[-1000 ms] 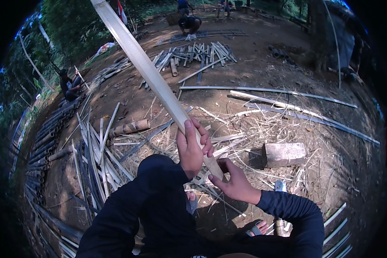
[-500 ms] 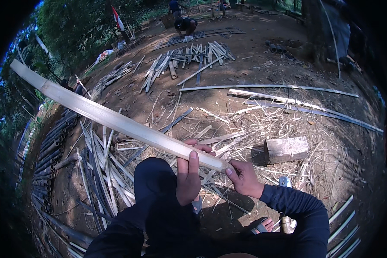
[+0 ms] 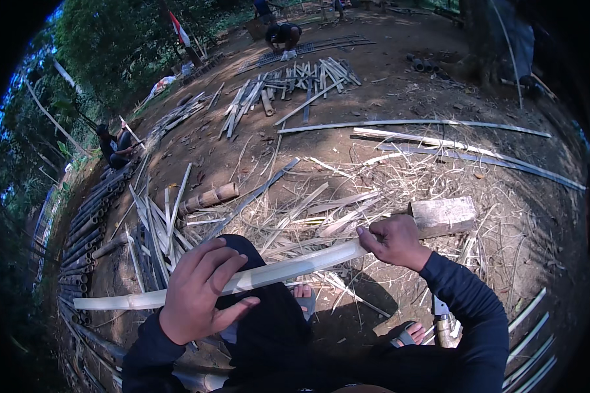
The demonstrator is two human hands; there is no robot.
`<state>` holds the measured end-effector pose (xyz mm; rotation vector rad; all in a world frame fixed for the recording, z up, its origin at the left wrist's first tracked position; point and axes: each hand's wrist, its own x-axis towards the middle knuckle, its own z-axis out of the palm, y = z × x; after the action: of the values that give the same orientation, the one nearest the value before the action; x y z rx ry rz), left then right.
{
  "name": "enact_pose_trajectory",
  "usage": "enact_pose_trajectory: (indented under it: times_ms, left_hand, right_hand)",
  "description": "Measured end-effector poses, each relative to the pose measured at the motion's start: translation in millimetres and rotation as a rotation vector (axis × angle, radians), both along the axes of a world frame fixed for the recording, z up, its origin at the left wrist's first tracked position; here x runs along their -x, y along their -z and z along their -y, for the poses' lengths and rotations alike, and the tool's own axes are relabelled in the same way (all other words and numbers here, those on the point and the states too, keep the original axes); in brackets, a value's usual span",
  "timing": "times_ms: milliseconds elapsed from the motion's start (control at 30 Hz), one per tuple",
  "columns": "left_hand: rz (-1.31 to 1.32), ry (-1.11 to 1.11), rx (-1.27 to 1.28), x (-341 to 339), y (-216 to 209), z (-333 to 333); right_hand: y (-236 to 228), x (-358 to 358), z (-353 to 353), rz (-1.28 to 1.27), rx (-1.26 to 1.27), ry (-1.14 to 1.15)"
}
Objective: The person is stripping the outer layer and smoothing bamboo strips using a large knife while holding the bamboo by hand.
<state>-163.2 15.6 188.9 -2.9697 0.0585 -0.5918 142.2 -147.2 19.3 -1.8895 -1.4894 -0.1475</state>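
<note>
A long, pale split bamboo strip [image 3: 301, 263] lies crosswise in front of me, over my raised knee. My right hand [image 3: 396, 241] is closed round its right end, thumb on top. My left hand [image 3: 200, 291] is over the strip's left part, its fingers a little bent and the thumb stretched apart; the strip passes beneath the hand. Whether the left palm touches it is hidden. Below my right forearm, a blade with a wooden handle [image 3: 444, 331] stands near my right foot. Just beyond my right hand lies a squared wood block [image 3: 444, 216].
Split strips [image 3: 156, 226] and a bamboo piece [image 3: 210, 198] lie to the left, beside stacked dark bamboo poles [image 3: 78, 245]. Shavings [image 3: 400, 180] cover the ground ahead. Long strips [image 3: 413, 123] lie beyond. One person [image 3: 116, 145] sits at the left; another [image 3: 284, 36] bends down far ahead.
The strip has swung down from pointing up and left to lying nearly level across my knee. My left hand has moved left along it and opened; my right hand has risen with its end.
</note>
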Motion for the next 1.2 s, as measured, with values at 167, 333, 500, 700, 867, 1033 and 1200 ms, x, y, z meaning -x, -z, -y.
enact_pose_trajectory:
  times_ms: [167, 333, 500, 700, 867, 1033, 1200]
  left_hand:
    - [-0.637, -0.312, 0.273, 49.9, 14.2, -34.4]
    - [-1.074, -0.449, 1.466, 45.5, 47.0, -35.4]
    - [-0.953, -0.354, 1.602, 26.1, 75.7, -14.8]
    - [-0.843, -0.351, 1.692, -58.3, 116.7, 22.5]
    - [-0.862, -0.237, 1.76, -134.5, 167.6, 38.8]
    - [-0.964, -0.117, 1.742, -172.8, 204.9, 56.9]
    - [-0.82, -0.217, 1.237, -136.2, 204.6, 34.2]
  right_hand:
    - [-15.0, -8.4, 3.9, 0.03, -0.047, -0.032]
    - [-15.6, -32.9, 17.4, 0.091, -0.03, -0.076]
    - [-23.4, -56.3, 20.3, 0.244, -0.152, 0.107]
    - [37.4, -94.1, 20.2, -0.179, -0.483, 0.543]
    - [58.4, -62.9, 21.0, -1.207, -0.357, 0.62]
    - [98.8, -85.1, 40.1, -1.39, -0.295, 0.511]
    - [112.1, -120.9, 52.1, -1.409, -0.311, 0.62]
